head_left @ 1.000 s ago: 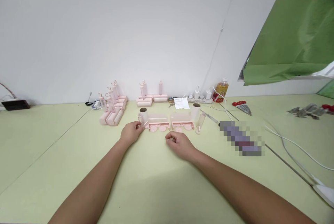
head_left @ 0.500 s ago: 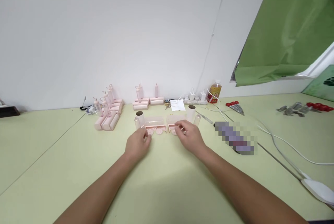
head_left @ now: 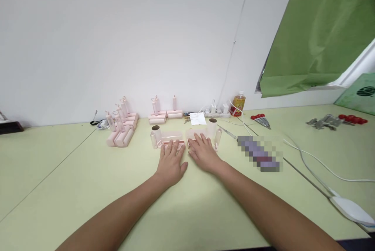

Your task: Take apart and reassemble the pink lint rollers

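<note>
Left pink case (head_left: 172, 135) and right pink case (head_left: 197, 130), lying side by side on the tabletop (head_left: 88, 180), partly hiding under spread fingers and showing mainly as clear panels beyond the fingertips. Leaving only a narrow gap between the two.

Probably risking a skew from here, through dragging a palm sideways while leaning on a near edge. Perhaps also risking a crack or a bent panel, through pressing too hard on thin-looking plastic. Standing just beside the outer ends, and likely tipping over if bumped: on one side a left roll (head_left: 158, 136) and a left clear cylinder (head_left: 154, 140), on the other a right roll (head_left: 211, 129) and a right clear cylinder (head_left: 218, 136). Looking tall and narrow, so possibly toppling into one another or rolling off after a careless outward sweep. Sitting well apart to the left, and seemingly facing little danger: a cluster of pink rollers (head_left: 124, 138).

Spreading the left grip (head_left: 172, 164) wide and flat, palm down, with fingers fanning over the front of the left pink case and thumb stretching inward; having hold of nothing. Spreading the right grip (head_left: 204, 153) much the same over the right pink case, again grasping nothing. Not being able to tell, from this angle, between pressing and merely resting.
</note>
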### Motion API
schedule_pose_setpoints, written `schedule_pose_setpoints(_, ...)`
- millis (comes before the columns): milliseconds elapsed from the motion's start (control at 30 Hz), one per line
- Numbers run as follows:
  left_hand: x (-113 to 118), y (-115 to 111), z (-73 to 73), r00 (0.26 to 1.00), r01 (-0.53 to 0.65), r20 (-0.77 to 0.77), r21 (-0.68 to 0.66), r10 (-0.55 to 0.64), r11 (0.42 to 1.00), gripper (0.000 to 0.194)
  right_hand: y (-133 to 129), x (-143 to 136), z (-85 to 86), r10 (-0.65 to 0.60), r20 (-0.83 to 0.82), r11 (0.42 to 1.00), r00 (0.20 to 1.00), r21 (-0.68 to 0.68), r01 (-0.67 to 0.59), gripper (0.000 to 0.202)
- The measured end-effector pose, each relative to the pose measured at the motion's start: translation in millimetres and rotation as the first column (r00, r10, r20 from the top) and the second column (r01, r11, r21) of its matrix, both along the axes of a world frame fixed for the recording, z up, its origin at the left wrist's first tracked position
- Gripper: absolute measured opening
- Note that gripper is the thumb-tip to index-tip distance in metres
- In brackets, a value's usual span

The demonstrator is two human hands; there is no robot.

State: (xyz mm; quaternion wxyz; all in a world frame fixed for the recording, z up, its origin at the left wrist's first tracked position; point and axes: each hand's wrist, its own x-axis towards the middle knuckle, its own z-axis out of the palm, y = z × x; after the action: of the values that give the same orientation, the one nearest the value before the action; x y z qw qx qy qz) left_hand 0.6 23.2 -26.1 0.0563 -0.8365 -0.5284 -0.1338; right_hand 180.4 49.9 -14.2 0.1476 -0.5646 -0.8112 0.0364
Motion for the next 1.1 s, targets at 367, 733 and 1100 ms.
schedule_pose_setpoints(367, 8.7, 1.7, -4.3, 0.996, -0.089, 0.018, -0.110, 0.091, 0.990, 0.068, -12.3, -8.3, -13.6, -0.107, 0.063, 0.992, 0.992, -0.057, 0.110, 0.060)
schedule_pose_setpoints(733, -5.7, 16.2, -1.3, 0.999, -0.027, 0.016, -0.148, 0.030, 0.989, 0.079, -14.7, -7.8, -4.3, -0.126, 0.067, 0.985, 0.990, -0.110, 0.133, 0.059)
schedule_pose_setpoints(1100, -4.4, 17.8, 2.2, 1.000, -0.024, 0.009, -0.168, 0.026, 0.985, 0.080, -16.1, -9.9, -0.2, -0.156, 0.136, 0.979, 0.978, -0.112, 0.171, 0.056)
